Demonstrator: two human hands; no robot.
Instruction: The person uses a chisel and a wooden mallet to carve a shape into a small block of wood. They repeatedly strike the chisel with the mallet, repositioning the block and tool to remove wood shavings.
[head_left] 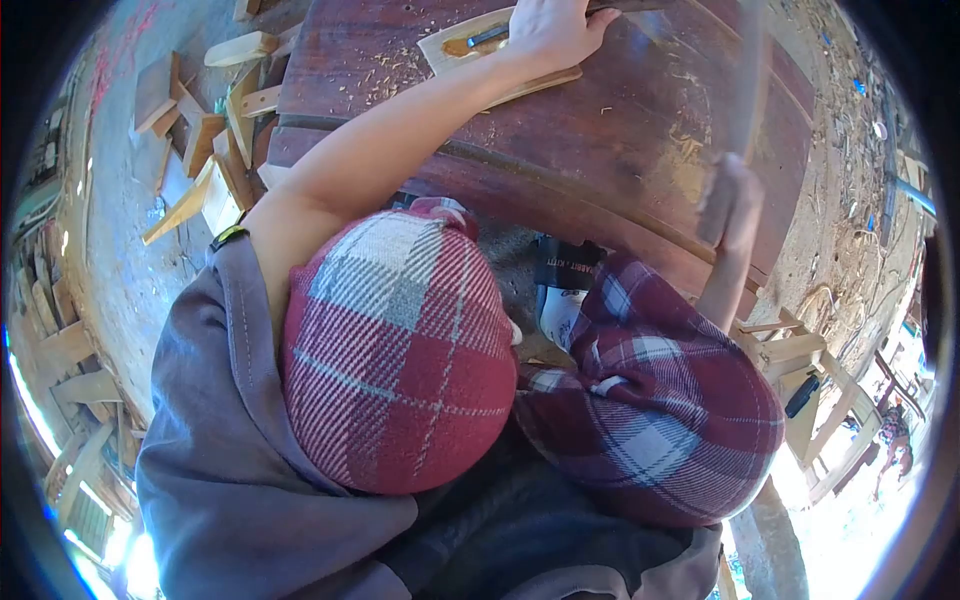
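Observation:
My left hand [550, 35] is at the top of the view, closed around a chisel. The chisel's bluish metal blade [488, 36] shows to the left of the fingers, over a carved hollow in a pale wooden board [437, 50]. That board lies flat on the dark reddish-brown wooden table [560, 160], partly hidden under my hand and forearm. My right hand [740, 205] is raised over the table's right side, smeared by motion. Its fingers are wrapped round a long wooden stick [752, 90], also blurred, whose far end I cannot make out.
Wood shavings [400, 75] are scattered on the table. Wooden offcuts [205, 130] lie on the ground to the left, with more timber [85, 385] beyond. A dark cup-like object [565, 265] with lettering stands between my knees. Wooden frames [800, 350] stand at the right.

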